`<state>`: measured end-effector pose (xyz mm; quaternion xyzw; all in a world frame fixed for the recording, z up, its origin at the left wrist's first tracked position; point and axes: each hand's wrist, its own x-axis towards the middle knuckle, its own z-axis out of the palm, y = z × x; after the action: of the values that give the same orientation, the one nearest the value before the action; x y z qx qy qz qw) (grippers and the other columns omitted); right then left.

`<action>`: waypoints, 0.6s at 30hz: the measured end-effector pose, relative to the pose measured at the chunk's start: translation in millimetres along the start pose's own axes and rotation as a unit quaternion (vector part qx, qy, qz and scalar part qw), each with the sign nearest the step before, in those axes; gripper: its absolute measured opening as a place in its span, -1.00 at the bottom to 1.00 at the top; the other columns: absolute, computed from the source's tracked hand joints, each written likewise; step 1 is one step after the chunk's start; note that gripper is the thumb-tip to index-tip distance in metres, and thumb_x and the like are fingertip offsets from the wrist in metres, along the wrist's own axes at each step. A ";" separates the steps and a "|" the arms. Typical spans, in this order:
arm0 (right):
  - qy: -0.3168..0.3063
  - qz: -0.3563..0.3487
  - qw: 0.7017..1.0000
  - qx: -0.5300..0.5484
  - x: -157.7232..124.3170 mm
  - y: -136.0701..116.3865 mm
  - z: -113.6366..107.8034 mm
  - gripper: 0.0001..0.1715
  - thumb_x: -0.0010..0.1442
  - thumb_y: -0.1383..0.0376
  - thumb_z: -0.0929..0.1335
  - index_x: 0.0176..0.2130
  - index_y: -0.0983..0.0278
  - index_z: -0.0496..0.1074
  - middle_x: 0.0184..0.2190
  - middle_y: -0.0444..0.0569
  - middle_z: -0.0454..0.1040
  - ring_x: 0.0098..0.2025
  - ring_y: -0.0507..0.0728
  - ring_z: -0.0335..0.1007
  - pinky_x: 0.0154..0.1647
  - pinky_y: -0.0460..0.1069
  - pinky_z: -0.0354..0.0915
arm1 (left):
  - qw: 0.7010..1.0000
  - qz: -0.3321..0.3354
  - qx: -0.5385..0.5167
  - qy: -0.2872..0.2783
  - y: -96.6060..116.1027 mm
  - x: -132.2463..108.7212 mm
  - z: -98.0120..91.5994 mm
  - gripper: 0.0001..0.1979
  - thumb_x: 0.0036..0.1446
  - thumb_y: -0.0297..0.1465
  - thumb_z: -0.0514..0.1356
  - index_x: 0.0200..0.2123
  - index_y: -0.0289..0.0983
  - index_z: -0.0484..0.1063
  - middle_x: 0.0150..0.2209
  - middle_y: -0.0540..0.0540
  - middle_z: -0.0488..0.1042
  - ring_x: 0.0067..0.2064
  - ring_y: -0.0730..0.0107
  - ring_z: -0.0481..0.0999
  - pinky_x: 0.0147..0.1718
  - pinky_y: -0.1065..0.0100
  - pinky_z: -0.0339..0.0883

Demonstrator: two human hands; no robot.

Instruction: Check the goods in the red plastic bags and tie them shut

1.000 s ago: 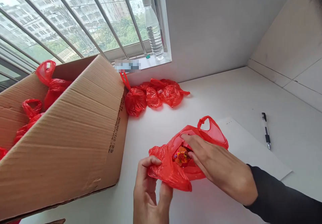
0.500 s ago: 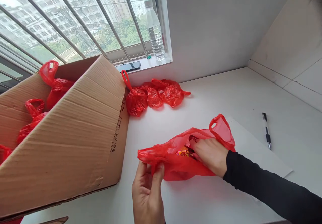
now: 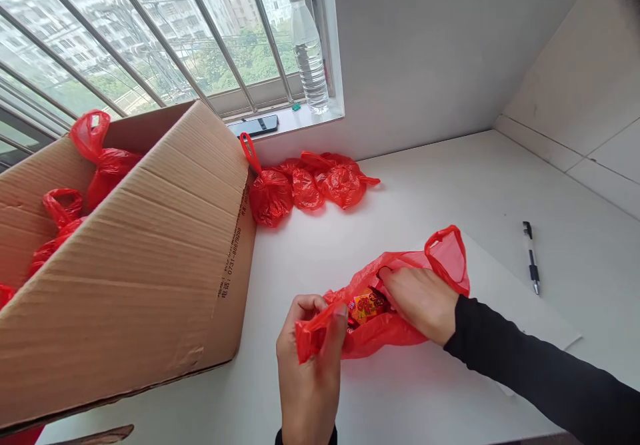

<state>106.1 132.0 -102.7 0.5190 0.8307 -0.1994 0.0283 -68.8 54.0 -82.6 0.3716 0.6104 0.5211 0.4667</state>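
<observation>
A thin red plastic bag (image 3: 373, 345) lies on the white table with its mouth open. My left hand (image 3: 310, 358) pinches the bag's left handle end between thumb and fingers. Inside the mouth, an orange-and-yellow snack packet (image 3: 367, 305) shows, with darker red wrapping around it. My right hand (image 3: 420, 302), in a black sleeve, reaches into the bag from the right beside the packet. Its fingertips are hidden in the bag, so what they hold does not show. The bag's other handle loop (image 3: 450, 252) stands up behind the right wrist.
On the left stands an open cardboard box (image 3: 165, 265) with tied red bags (image 3: 113, 168) inside. More red bags (image 3: 313, 185) lie by the wall. A pen (image 3: 531, 258) and a white sheet (image 3: 505, 298) are at right. The sill holds a water bottle (image 3: 311, 58) and a phone (image 3: 255, 126).
My left hand has moved up and right, folding its end of the bag inward. More of the orange packet shows in the mouth. My right hand stays inside the bag, barely shifted.
</observation>
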 end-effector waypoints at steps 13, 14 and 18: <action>-0.037 0.012 0.999 -0.023 -3.8 -3.8 -2.6 -0.79 0.18 0.52 0.30 -0.19 0.34 0.44 -0.28 0.12 0.59 -0.28 0.25 0.55 -0.40 0.01 0.23 | 0.990 -0.010 -0.108 0.092 -6.8 4.5 -2.2 -0.76 0.13 -0.19 0.34 -0.21 -0.22 0.62 -0.17 -0.08 0.63 -0.05 0.15 0.58 -0.13 0.33 0.50; -0.039 0.008 0.999 -0.025 -5.2 -3.8 -3.1 -0.77 0.19 0.51 0.29 -0.15 0.34 0.44 -0.27 0.12 0.59 -0.27 0.26 0.55 -0.40 0.02 0.23 | 0.991 -0.006 -0.112 0.076 -6.7 4.1 -3.1 -0.74 0.14 -0.21 0.33 -0.16 -0.21 0.62 -0.14 -0.09 0.62 -0.03 0.14 0.58 -0.11 0.33 0.50; -0.062 -0.011 0.998 -0.033 -10.0 -5.4 -3.8 -0.64 0.18 0.52 0.28 -0.04 0.29 0.43 -0.29 0.06 0.59 -0.30 0.27 0.56 -0.46 0.03 0.18 | 0.992 0.000 -0.127 0.027 -4.4 2.5 -6.7 -0.69 0.16 -0.25 0.32 -0.04 -0.20 0.60 -0.09 -0.09 0.61 -0.03 0.16 0.58 -0.16 0.38 0.51</action>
<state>106.5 122.8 -95.0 0.4957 0.8389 -0.2039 0.0943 -75.8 53.6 -87.3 0.2957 0.5515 0.6041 0.4935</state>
